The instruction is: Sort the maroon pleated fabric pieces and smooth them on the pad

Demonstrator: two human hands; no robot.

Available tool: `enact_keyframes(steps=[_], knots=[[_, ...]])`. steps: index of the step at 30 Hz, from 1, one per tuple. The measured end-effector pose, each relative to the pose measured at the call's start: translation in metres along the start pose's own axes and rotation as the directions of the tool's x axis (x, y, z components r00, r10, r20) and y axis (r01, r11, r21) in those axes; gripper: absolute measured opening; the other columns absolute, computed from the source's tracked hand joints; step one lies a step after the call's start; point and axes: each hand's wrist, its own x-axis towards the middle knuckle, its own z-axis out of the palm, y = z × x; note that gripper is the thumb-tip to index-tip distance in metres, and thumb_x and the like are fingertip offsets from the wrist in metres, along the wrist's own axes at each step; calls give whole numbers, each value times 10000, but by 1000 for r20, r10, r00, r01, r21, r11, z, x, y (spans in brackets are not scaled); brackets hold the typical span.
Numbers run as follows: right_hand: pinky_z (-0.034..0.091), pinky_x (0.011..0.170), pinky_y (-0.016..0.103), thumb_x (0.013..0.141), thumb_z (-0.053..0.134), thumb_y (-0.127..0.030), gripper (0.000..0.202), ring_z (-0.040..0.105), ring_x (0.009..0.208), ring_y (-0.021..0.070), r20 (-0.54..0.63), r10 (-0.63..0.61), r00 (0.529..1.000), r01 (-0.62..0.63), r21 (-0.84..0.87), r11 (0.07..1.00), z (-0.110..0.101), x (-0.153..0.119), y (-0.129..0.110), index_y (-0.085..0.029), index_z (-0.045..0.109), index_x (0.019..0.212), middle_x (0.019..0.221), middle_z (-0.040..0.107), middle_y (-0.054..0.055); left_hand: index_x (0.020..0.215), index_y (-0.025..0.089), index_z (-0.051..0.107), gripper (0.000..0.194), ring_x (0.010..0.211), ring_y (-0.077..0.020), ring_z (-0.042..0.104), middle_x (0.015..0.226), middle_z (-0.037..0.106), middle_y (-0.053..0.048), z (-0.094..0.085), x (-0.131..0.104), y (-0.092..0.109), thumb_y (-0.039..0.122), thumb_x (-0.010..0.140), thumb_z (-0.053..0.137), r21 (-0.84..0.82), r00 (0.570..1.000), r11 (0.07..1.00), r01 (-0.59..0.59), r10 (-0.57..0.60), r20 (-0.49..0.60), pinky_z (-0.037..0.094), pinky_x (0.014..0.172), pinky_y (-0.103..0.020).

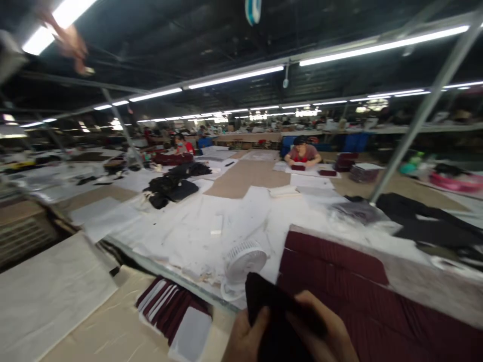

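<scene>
Low in the head view, a dark piece of fabric is held up between my two hands. My left hand is closed on its left side, the thumb lying over the cloth. On the other side my right hand grips the same fabric, its fingers partly hidden and slightly blurred. Just beyond the cloth stands a small white fan. Stacked maroon fabric pieces spread over the table to the right. At the lower left lies a bundle of maroon pieces with pale sheets between them.
A long table covered in white paper stretches ahead, with a dark garment heap on it. A co-worker leans over the far end. A metal post rises at the right. Black cloth lies beside it.
</scene>
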Motion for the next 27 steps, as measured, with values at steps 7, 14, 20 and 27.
enact_keyframes(steps=[7,14,20,27], knots=[[536,747,322,762,705,-388,267,639,822,209,-55,162,985,-143,263,954,-17,5,-2,-181,616,904,890,688,33,1223,159,570,512,1105,-269,612,1059,722,-107,0,9,-1,339,759,691,-184,971,954,235,-238,3,417,1043,-409],[510,889,374,788,697,-304,596,628,987,218,-187,36,982,24,311,950,-30,-1,7,-262,388,1296,1065,646,55,1391,176,360,728,1092,-238,620,1076,718,-99,28,13,-4,237,753,705,-224,946,922,316,-324,-2,409,1056,-389],[498,792,259,748,733,-279,253,602,934,175,-149,-79,986,102,153,983,-63,-11,-3,-270,633,980,1061,579,15,1329,164,471,596,1067,-280,631,1143,686,-127,51,11,11,246,776,676,-192,936,919,343,-319,146,436,1025,-443],[488,727,274,712,760,-367,344,604,867,179,-131,93,987,-62,221,973,-79,-18,-12,-231,614,992,952,636,28,1324,174,478,595,1067,-280,630,1111,702,-115,63,14,12,233,768,681,-126,922,926,357,-327,208,422,1032,-440]])
